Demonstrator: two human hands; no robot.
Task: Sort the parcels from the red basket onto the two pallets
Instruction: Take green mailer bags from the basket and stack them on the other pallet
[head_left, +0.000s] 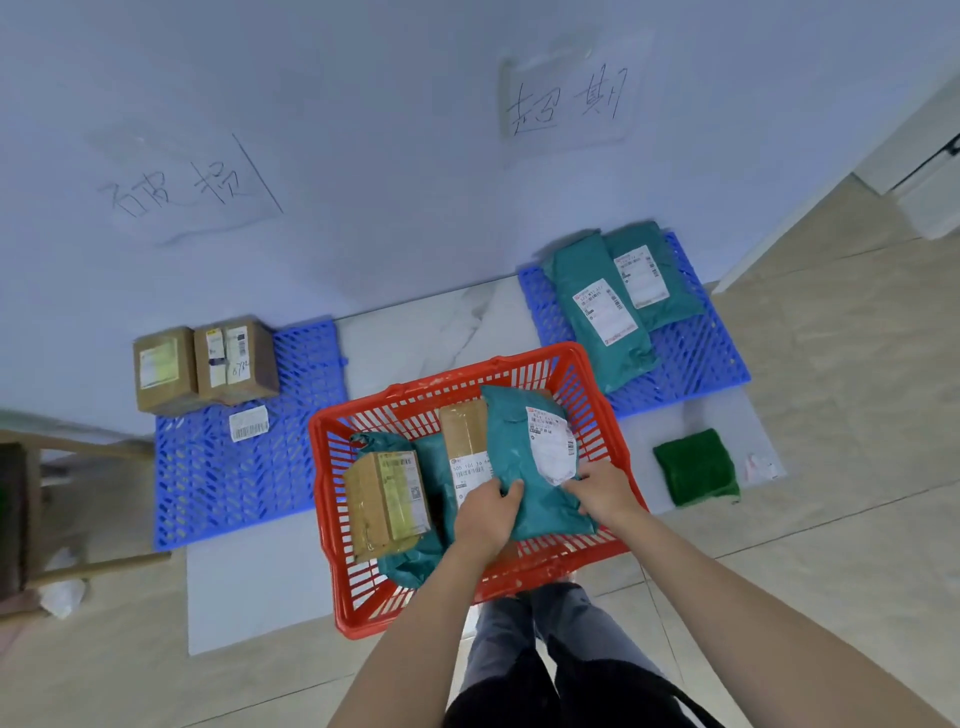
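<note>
The red basket (597, 410) stands on the floor in front of me. Both hands hold a teal mailer bag (514, 447) with a white label, tilted up above the basket. My left hand (485, 514) grips its lower left edge and my right hand (605, 491) grips its lower right edge by the label. Inside the basket lie a cardboard box (387, 501) at the left, a second box (465, 441) behind the bag, and another teal bag (410, 564) underneath. The left blue pallet (228, 483) carries two cardboard boxes (205, 364). The right blue pallet (696, 353) carries two teal bags (602, 312).
A loose barcode label (249, 423) lies on the left pallet. A green cloth (698, 467) sits on the floor right of the basket. Handwritten paper signs (566, 98) hang on the wall above each pallet. A wooden stool (31, 514) stands at the far left.
</note>
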